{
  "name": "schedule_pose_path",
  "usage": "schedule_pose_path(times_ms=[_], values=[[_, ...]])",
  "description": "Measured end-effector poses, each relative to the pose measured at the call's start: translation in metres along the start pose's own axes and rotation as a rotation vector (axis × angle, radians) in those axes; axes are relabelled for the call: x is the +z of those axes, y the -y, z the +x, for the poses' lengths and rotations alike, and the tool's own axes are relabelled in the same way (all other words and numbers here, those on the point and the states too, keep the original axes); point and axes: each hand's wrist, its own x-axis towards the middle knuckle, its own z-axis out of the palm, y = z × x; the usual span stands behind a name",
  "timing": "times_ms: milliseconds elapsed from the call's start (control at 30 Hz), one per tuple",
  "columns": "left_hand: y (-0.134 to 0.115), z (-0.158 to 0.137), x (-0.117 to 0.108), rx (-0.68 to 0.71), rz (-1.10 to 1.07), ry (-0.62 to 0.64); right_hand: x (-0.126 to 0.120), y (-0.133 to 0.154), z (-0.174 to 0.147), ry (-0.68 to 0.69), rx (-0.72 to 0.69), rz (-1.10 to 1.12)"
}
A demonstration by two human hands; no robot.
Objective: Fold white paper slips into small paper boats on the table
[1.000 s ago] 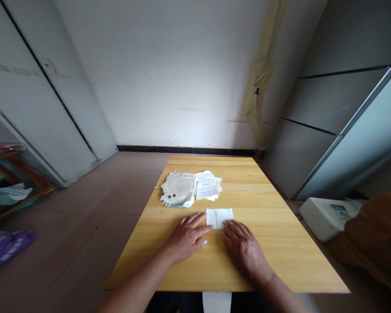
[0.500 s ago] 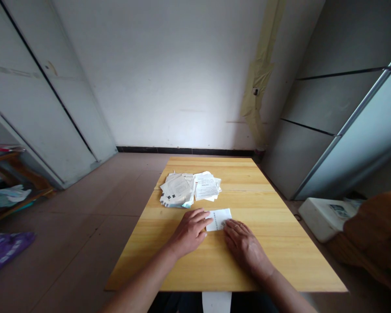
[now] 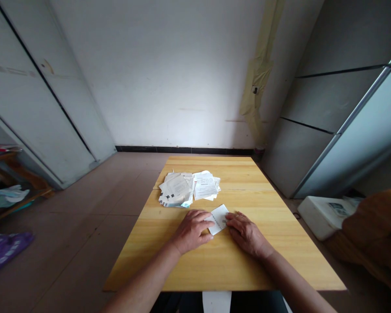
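A small white piece of paper (image 3: 220, 217), apparently folded, lies at a slant on the wooden table between my two hands. A line of print runs along its left part. My left hand (image 3: 193, 229) rests with fingers spread over the paper's left edge, its thumb apart near the lower corner. At the right edge, the fingertips of my right hand (image 3: 246, 233) touch the paper, the fingers loosely extended and lying low on the tabletop. Part of the paper's edges is hidden under the fingers.
Farther back on the table (image 3: 260, 204) lies a messy pile of papers (image 3: 176, 189). A smaller stack of printed sheets (image 3: 205, 186) adjoins it on the right. A white box (image 3: 322, 215) stands beyond the table's right edge. A white wall is behind.
The paper has turned counterclockwise, from nearly square-on to slanted. My right hand has shifted slightly up along its right edge; my left hand stays at its left side.
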Motion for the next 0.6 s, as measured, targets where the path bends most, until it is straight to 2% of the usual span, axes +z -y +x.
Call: schedule_pose_path(times_ms=[367, 500, 600], values=[[-0.0033, 0.0034, 0.0018, 0.076, 0.065, -0.091, 0.0009, 0.0016, 0.0014, -0.045, -0.003, 0.004], [-0.0059, 0.0066, 0.005, 0.108, 0.054, -0.152, -0.0006, 0.0038, 0.0024, -0.05, -0.007, -0.003], [-0.0099, 0.0095, 0.0044, 0.117, 0.027, -0.149, -0.0017, 0.0035, 0.0024, -0.041, -0.007, -0.002]])
